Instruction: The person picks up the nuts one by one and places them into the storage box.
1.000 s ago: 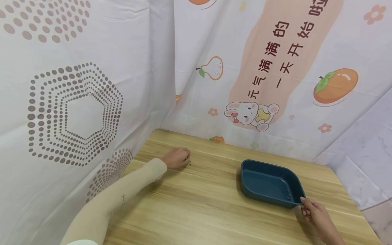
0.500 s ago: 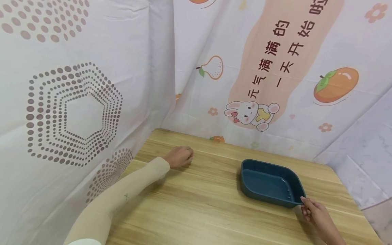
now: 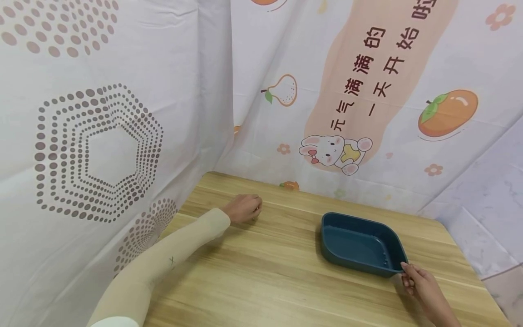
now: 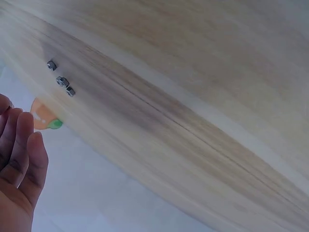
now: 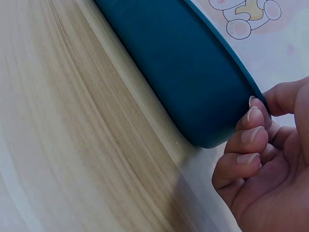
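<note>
My left hand [image 3: 244,209] is low over the far left of the wooden table, fingers bent and gathered. In the left wrist view, its fingers [image 4: 24,128] show at the left edge, beside three small metal nuts [image 4: 62,81] on the table. Its index and thumb tips are partly cut off there, so I cannot tell whether they pinch a nut. My right hand [image 3: 425,288] grips the near right corner of a dark teal plastic box [image 3: 355,245], thumb at the rim and other fingers curled below. Several tiny dark pieces [image 3: 385,261] lie inside the box, near its right end.
The wooden table [image 3: 261,281] ends at a printed white cloth [image 3: 261,150] along the back. Another hanging cloth [image 3: 180,127], with dotted hexagons, closes in the left side. A pale cloth [image 3: 490,218] hangs at the right edge.
My left hand has slid slightly to the right over the spot where the nuts lie, covering most of them from the head view. The right hand and the box have stayed put.
</note>
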{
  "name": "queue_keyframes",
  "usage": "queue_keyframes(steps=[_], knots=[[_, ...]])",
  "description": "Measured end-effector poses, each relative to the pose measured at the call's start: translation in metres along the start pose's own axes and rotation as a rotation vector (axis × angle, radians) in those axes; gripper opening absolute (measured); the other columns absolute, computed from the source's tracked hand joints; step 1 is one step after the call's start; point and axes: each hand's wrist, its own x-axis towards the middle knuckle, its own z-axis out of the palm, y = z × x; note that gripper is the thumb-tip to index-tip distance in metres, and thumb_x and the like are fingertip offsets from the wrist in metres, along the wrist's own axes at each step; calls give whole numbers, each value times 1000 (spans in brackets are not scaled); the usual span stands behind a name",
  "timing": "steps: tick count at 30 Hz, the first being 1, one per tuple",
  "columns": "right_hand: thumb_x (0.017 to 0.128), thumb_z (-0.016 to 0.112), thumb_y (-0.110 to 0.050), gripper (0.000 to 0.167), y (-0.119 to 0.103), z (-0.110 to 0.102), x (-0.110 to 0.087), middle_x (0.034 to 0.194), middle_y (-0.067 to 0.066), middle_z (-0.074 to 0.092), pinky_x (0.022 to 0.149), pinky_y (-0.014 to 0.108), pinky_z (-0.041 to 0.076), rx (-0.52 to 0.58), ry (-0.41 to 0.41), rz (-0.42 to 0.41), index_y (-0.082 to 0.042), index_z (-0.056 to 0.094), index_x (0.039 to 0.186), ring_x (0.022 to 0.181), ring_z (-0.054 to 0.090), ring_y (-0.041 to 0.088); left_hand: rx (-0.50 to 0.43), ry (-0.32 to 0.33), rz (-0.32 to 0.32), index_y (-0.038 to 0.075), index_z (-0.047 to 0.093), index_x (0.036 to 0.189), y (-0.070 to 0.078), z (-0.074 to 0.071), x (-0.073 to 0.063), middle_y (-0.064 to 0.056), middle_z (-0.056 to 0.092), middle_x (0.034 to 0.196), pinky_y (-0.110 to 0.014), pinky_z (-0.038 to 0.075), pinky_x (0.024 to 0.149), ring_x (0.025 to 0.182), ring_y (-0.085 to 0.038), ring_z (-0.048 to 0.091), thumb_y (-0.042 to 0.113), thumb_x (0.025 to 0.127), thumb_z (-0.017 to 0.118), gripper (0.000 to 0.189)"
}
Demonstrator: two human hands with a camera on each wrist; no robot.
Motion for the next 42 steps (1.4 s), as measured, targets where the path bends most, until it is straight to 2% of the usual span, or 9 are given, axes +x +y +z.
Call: queue_keyframes(steps=[7,19,26,35,42], knots=[[112,43,-37,44,0,-1,1,75,2,49,54,29,42,-10,-3,13,-2,57,90,61,43,12,16,-9,26,8,70,95,4,-3,6,2,66,88,-16,49,62,71,-5,59,13,101,64,10],[112,43,-37,43,0,-2,2,75,2,49,55,28,42,-6,-12,32,-3,58,90,61,43,12,4,20,70,6,70,96,8,-4,12,-1,68,88,-19,52,63,72,-7,62,10,100,65,8],[111,44,-37,44,0,-1,1,74,2,48,54,28,42,1,-8,24,-2,58,89,61,43,12,-6,-15,59,7,70,99,13,-5,18,1,67,91,-17,51,66,76,-7,62,14,102,63,10],[111,43,-38,44,-1,-2,1,74,2,48,55,28,42,-2,-10,27,-3,57,89,61,43,12,30,-8,84,8,70,98,23,-3,30,1,68,89,-15,49,63,72,-5,60,14,102,62,11],[111,44,-37,44,-2,-1,0,74,1,48,55,27,42,6,-7,13,-2,57,88,61,44,11,7,-17,86,9,71,99,31,-7,36,1,69,91,-17,50,65,74,-6,62,14,103,61,12]])
